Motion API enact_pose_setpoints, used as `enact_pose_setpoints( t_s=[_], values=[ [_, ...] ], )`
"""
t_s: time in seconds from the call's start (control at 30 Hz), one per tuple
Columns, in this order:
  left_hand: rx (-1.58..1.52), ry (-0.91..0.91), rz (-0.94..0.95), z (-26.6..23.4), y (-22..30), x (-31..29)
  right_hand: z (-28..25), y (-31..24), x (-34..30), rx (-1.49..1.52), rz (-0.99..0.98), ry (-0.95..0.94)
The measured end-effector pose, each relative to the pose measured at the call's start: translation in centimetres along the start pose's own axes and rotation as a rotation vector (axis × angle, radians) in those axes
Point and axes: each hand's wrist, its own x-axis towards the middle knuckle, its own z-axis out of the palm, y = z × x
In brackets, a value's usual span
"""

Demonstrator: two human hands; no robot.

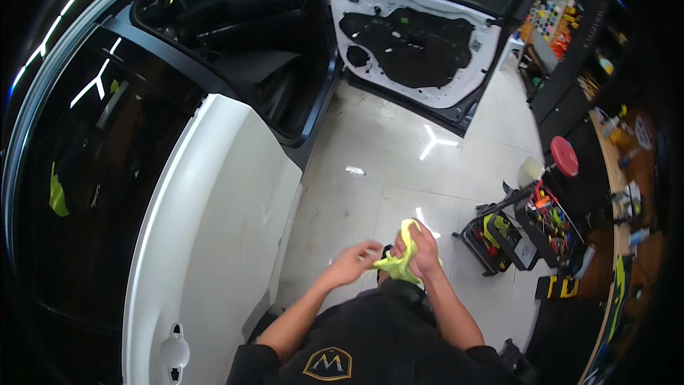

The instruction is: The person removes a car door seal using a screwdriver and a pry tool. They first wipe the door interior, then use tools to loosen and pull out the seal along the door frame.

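Head view, two hands, left hand (351,262) pinching and right hand (423,251) gripping one yellow-green cloth (399,262), beside one white car (221,228)

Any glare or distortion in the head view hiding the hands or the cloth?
Head view: ceiling-light glare on the floor and car window, none on the hands; fisheye bends the car door, rim goes black; left hand, right hand and yellow cloth slightly soft but readable.

Left hand (354,259) pinching; right hand (425,251) clenched
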Motion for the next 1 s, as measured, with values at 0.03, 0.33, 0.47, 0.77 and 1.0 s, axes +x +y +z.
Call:
enact_pose_setpoints(
  t_s=[0.03,0.33,0.47,0.77,1.0],
  values=[
    [-0.113,0.123,-0.013,-2.7,1.3,2.7,0.1,-0.2,4.5,-0.036,0.079,0.015],
    [0.093,0.653,-0.285,-22.8,2.9,17.6,4.0,1.5,34.7,-0.587,0.466,-0.450],
    [0.288,0.993,-0.200,-28.8,-0.6,25.1,4.6,2.0,46.3,-0.728,0.486,-0.450],
    [-1.363,1.268,-0.189,-36.8,-7.6,34.4,12.9,6.1,64.6,-1.329,0.057,-0.687],
    [-1.162,1.550,-0.341,-42.5,-14.3,35.8,16.8,16.0,73.1,-1.382,-0.218,-1.248]
  ],
)
